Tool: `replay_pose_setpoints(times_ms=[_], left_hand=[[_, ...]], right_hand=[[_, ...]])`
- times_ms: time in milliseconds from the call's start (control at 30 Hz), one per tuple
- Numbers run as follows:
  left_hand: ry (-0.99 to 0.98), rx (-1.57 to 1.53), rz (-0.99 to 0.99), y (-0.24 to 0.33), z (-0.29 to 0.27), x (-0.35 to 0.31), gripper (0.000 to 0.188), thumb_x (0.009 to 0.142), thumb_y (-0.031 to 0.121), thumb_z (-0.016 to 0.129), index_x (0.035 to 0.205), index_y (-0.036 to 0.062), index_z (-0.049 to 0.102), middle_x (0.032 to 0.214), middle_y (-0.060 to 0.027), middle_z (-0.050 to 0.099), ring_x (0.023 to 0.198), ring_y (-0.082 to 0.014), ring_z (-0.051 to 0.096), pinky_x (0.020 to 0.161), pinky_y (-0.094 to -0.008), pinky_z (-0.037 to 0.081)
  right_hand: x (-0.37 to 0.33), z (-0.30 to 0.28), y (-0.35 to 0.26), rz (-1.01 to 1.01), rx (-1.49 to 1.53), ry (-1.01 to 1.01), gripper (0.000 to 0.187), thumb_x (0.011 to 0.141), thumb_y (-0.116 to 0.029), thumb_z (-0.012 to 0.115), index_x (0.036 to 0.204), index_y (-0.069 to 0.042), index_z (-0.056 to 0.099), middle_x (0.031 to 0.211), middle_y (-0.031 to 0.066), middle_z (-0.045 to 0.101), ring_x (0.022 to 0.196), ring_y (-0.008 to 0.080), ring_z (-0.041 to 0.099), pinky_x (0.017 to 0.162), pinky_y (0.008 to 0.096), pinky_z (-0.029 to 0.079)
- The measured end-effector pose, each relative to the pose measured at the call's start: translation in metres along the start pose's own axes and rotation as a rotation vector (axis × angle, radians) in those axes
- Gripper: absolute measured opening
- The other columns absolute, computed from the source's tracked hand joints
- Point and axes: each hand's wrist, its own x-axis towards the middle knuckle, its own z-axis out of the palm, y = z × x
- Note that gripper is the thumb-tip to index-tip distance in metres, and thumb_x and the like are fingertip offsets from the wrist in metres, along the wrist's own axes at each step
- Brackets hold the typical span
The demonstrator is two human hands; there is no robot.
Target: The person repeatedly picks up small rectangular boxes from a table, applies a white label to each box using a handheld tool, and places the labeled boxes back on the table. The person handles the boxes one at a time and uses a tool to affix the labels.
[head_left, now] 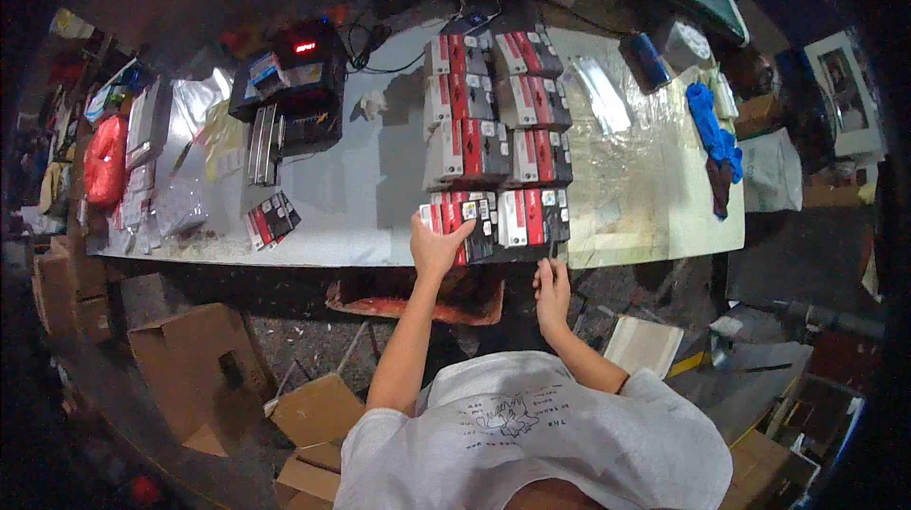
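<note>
Two columns of flat red, white and dark grey printed packets stand in stacks on the table in front of me. My left hand grips the nearest left stack of packets, its thumb on top and the fingers round the left side. To its right lies another near stack of packets. My right hand is curled closed just off the table's front edge, below that stack. A thin dark thing shows above its fingertips, too small to name.
A black machine with a red lit display stands at the back left, metal bars before it. A few loose packets lie near the front edge. Blue gloves lie at the right on yellowish sheeting. Cardboard boxes stand on the floor.
</note>
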Motion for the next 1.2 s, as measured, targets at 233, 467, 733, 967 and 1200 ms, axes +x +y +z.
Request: replay_pose_setpoints(times_ms=[233, 467, 733, 967, 1200], left_hand=[[0.001, 0.336, -0.108, 0.002, 0.046, 0.018, 0.091, 0.050, 0.058, 0.077, 0.107, -0.0082, 0.049, 0.110, -0.0185, 0.046, 0.111, -0.0349, 0.042, 0.092, -0.0475, 0.034], [0.204, 0.043, -0.104, -0.083, -0.010, 0.040, 0.091, 0.071, 0.056, 0.065, 0.130, -0.0054, 0.032, 0.131, -0.0222, 0.034, 0.125, -0.0354, 0.030, 0.102, -0.0469, 0.024], [0.655, 0.286, -0.224, -0.290, -0.223, 0.169, 0.064, 0.083, 0.039, 0.059, 0.123, -0.0074, 0.040, 0.124, -0.0257, 0.040, 0.114, -0.0385, 0.040, 0.095, -0.0419, 0.035], [0.755, 0.211, -0.471, -0.327, -0.231, 0.181, 0.087, 0.076, 0.045, 0.065, 0.133, -0.0069, 0.026, 0.135, -0.0239, 0.025, 0.124, -0.0386, 0.026, 0.103, -0.0437, 0.026], [0.252, -0.975, -0.737, -0.361, -0.243, 0.132, 0.055, 0.077, 0.034, 0.071, 0.113, -0.0018, 0.050, 0.096, -0.0078, 0.058, 0.091, -0.0130, 0.055, 0.072, -0.0277, 0.045]], right_hand=[[-0.021, -0.003, -0.008, 0.052, 0.126, -0.013, 0.019, 0.093, -0.023, 0.048, 0.095, -0.005, 0.050, 0.070, -0.0004, 0.049, 0.060, 0.0055, 0.044, 0.052, 0.0208, 0.037], [-0.030, 0.114, -0.040, -0.241, 0.133, -0.401, 0.022, 0.086, -0.007, 0.057, 0.105, 0.001, 0.048, 0.072, 0.0027, 0.052, 0.061, 0.0088, 0.054, 0.057, 0.0221, 0.043], [0.006, 0.391, -0.038, -0.637, -0.485, -0.756, 0.034, 0.079, -0.024, 0.065, 0.108, -0.007, 0.060, 0.099, 0.0172, 0.057, 0.087, 0.0310, 0.057, 0.077, 0.0374, 0.047], [-0.001, 0.521, -0.029, -0.833, -0.820, -0.672, 0.078, 0.064, -0.039, 0.074, 0.131, -0.017, 0.041, 0.132, 0.0165, 0.036, 0.112, 0.0384, 0.041, 0.085, 0.0452, 0.046], [0.005, 0.476, -0.017, -0.913, -0.802, -0.902, 0.091, 0.051, -0.040, 0.077, 0.131, -0.020, 0.040, 0.132, 0.0095, 0.038, 0.107, 0.0396, 0.044, 0.087, 0.0459, 0.045]])
